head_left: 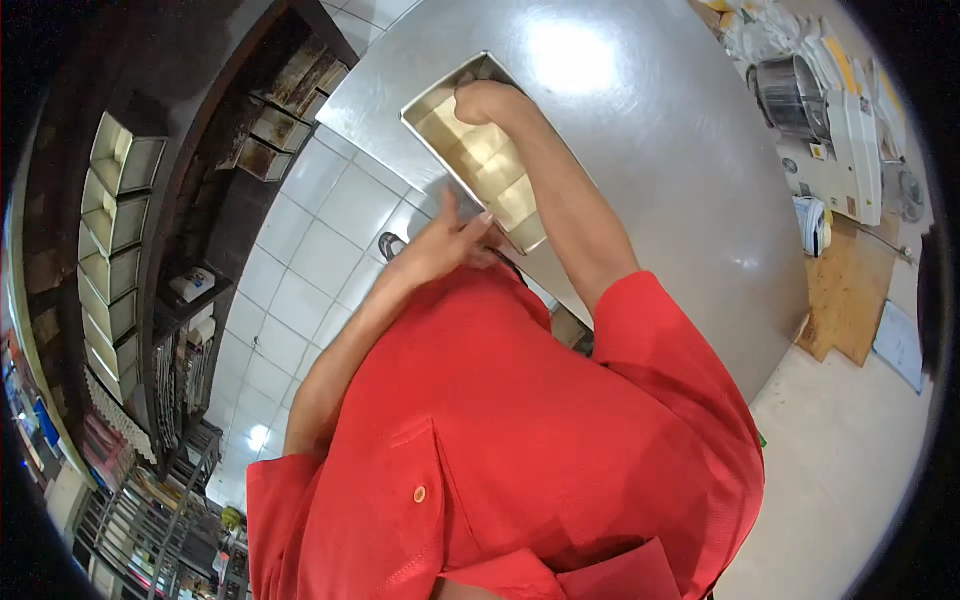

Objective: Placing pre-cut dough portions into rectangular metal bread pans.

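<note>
A rectangular metal loaf pan [442, 154] rests at an angle near the edge of a stainless steel table. Pale, rounded pieces that look like dough [499, 169] lie in a row inside it. My right hand [484, 103] reaches down into the pan's far end, bent at the wrist. Its fingers are mostly hidden, so what they hold does not show. My left hand [457, 236] is beside the pan's near end, fingers spread and slightly blurred. One fingertip is close to the rim; whether it touches is unclear.
The steel table [675, 187] extends right. Beyond it are a white machine with a metal bowl [787, 97] and a wooden board [847, 285]. At left, a dark rack holds several metal pans [116, 217] above a white tiled floor [322, 240].
</note>
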The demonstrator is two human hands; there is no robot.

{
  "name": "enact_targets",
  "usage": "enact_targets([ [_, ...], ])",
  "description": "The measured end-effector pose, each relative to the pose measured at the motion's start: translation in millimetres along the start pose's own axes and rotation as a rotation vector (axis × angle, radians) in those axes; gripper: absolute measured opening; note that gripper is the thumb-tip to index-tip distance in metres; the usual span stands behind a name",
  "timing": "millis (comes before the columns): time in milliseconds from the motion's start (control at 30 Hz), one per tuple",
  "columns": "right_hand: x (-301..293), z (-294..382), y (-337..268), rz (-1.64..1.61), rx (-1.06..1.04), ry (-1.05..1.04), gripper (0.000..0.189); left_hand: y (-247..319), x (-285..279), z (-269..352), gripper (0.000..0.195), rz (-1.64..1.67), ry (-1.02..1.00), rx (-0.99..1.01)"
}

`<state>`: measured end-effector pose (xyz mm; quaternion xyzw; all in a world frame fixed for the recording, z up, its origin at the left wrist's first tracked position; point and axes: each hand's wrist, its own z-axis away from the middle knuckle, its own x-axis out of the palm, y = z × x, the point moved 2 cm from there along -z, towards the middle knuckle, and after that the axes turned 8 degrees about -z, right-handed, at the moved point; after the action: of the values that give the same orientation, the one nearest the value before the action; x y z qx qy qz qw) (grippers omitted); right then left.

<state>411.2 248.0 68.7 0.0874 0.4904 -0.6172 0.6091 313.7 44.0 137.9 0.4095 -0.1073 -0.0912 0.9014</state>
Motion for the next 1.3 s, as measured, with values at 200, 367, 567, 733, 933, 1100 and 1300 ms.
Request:
enact_targets([
  [200, 0, 13, 1, -0.072, -0.086, 0.052, 0.04, 17, -102, -41, 0.067, -0.9, 0.984, 0.717],
  [367, -11, -1, -10, -0.067, -0.051, -0.023, 0.04, 43, -109, -71, 0.047, -0.768, 0.529, 0.29],
  [567, 10, -9, -1, -0.235, -0.056, -0.144, 0.035, 47, -108, -70, 0.041, -0.679, 0.527, 0.252],
  [733, 35, -19, -3, -0.356, -0.066, -0.216, 0.031, 24, -111, -73, 0.041, -0.58, 0.508, 0.314],
  [933, 43, -20, -27, -0.282, 0.036, -0.229, 0.028, 25, -112, -73, 0.04, -0.512, 0.497, 0.344],
  [1100, 25, 6, -68, -0.158, 0.069, -0.218, 0.029, 26, -111, -76, 0.04, -0.451, 0.565, 0.389],
  [1300, -10, 9, -90, 0.046, 0.083, -0.236, 0.03, 39, -115, -86, 0.041, -0.449, 0.629, 0.272],
])
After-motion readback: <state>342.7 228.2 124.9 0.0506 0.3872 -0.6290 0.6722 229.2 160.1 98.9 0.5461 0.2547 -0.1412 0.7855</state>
